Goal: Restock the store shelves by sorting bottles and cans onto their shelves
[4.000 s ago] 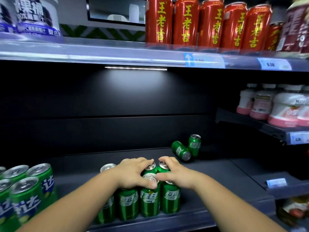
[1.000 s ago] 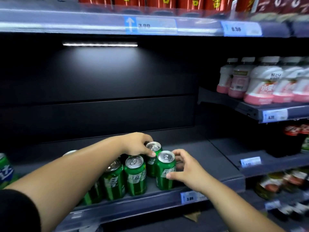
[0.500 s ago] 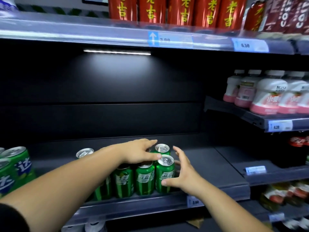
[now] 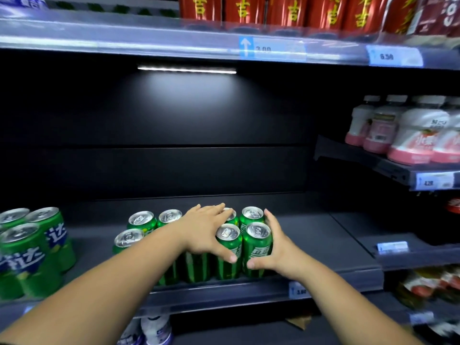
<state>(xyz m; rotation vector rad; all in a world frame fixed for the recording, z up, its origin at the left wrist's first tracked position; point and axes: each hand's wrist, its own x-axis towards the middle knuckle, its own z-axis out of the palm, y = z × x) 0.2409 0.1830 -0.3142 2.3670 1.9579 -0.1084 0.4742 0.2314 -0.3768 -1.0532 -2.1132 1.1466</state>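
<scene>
Several green soda cans [image 4: 256, 247] stand upright in two rows near the front of the dark middle shelf [image 4: 323, 240]. My left hand [image 4: 202, 230] lies flat over the tops of the middle cans, fingers spread and thumb down on a front can. My right hand [image 4: 276, 247] is open and pressed against the right side of the rightmost cans, thumb at the front. Neither hand lifts a can. The cans under my left palm are hidden.
Other green cans [image 4: 29, 245] with blue lettering crowd the shelf's left end. Red cans [image 4: 286, 11] line the top shelf above. White and pink bottles [image 4: 410, 130] sit on a higher shelf at right. A price tag [image 4: 297, 291] marks the front rail.
Four seconds ago two cans lay loose at the back of the shelf; they now stand with the group. My hands have spread flat around the cans, and the view tilted up slightly.
</scene>
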